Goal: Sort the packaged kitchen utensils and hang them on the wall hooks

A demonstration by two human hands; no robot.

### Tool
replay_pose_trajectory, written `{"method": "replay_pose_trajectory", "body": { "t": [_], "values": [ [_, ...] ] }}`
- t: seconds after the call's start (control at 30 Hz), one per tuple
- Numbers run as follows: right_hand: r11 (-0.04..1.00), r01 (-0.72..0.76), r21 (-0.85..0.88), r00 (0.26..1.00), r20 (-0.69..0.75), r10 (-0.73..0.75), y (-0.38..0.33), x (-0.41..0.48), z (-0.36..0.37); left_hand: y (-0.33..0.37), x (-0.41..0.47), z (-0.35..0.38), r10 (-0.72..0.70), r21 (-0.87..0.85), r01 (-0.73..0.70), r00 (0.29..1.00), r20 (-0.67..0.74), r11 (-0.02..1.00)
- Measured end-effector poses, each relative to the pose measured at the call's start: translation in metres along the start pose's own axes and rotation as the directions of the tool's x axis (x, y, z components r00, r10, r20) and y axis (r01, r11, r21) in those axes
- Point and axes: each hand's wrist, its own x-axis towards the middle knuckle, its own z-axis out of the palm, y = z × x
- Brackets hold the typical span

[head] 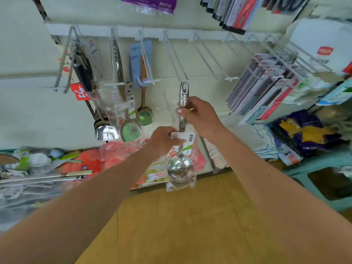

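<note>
Hanging step now: right hand (200, 115) fingers curled round the bagged ladle (180, 170) handle, left hand (163, 141) pinching its label (187, 139), just under an empty hook (177, 60); next the handle hole needs threading on

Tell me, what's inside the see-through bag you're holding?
A shiny metal ladle, bowl down, and a paper label. The right hand and left hand grip the bag, hiding parts of the handle.
</note>
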Motion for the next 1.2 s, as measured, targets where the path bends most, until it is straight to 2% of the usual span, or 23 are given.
{"method": "replay_pose_trajectory", "body": {
  "t": [0.23, 0.43, 0.53, 0.67, 0.83, 0.97, 1.2],
  "values": [
    [0.999, 0.034, -0.033, 0.999, 0.043, -0.033, -0.033, -0.053, 0.028, -0.012, -0.064, -0.019, -0.020, -0.033, 0.021, 0.999, 0.029, 0.999],
    [0.994, 0.100, -0.051, 0.983, 0.159, -0.090, -0.087, -0.081, 0.108, -0.046, -0.132, -0.090, -0.075, -0.084, 0.074, 0.997, -0.019, 0.994],
    [0.989, 0.141, -0.038, 0.963, 0.235, -0.128, -0.122, -0.087, 0.164, -0.071, -0.166, -0.142, -0.109, -0.092, 0.100, 0.990, -0.094, 0.991],
    [0.981, 0.194, -0.025, 0.920, 0.352, -0.173, -0.172, -0.090, 0.258, -0.115, -0.217, -0.221, -0.156, -0.099, 0.134, 0.952, -0.262, 0.986],
    [0.959, 0.280, 0.032, 0.809, 0.530, -0.254, -0.237, -0.114, 0.392, -0.180, -0.305, -0.320, -0.253, -0.197, 0.187, 0.880, -0.402, 0.962],
    [0.969, 0.216, 0.116, 0.712, 0.660, -0.238, -0.275, -0.163, 0.505, -0.248, -0.391, -0.380, -0.380, -0.378, 0.201, 0.781, -0.495, 0.904],
    [0.956, 0.253, 0.149, 0.430, 0.868, -0.249, -0.307, -0.285, 0.673, -0.362, -0.552, -0.428, -0.597, -0.591, 0.233, 0.584, -0.550, 0.772]
  ]
}}
